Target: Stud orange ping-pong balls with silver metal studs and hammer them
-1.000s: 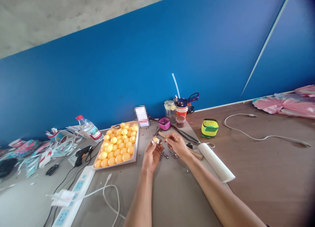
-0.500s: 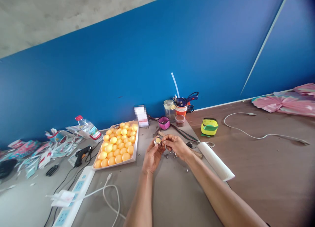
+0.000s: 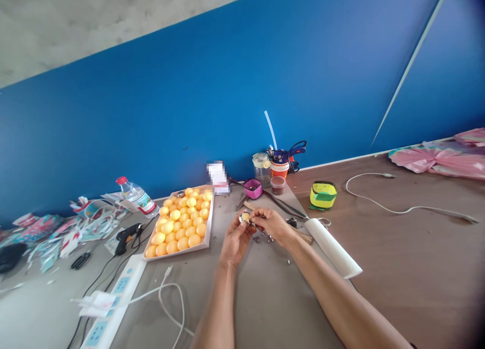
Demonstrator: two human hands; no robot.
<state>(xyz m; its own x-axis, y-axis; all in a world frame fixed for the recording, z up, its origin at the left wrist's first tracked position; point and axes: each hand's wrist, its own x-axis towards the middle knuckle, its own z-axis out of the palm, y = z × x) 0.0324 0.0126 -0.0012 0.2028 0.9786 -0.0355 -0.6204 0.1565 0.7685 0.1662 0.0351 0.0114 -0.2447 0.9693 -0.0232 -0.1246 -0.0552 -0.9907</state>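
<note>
Between the thumb and fingers of my left hand is a small round piece with a pale yellow middle and a dark, shiny rim. My right hand is pinched at the right edge of this piece; whatever its fingertips hold is too small to make out. Below and between the hands, small shiny metal bits lie scattered on the grey table. A white roll lies right of my right hand. Behind the hands stands a small purple container.
A tray of orange balls stands to the left, with a bottle, a glue gun and a white power strip beyond. At the back are a jar and cups; a yellow-green band sits right.
The round piece is tilted slightly differently between my fingers. Both hands otherwise keep nearly the same place and grip.
</note>
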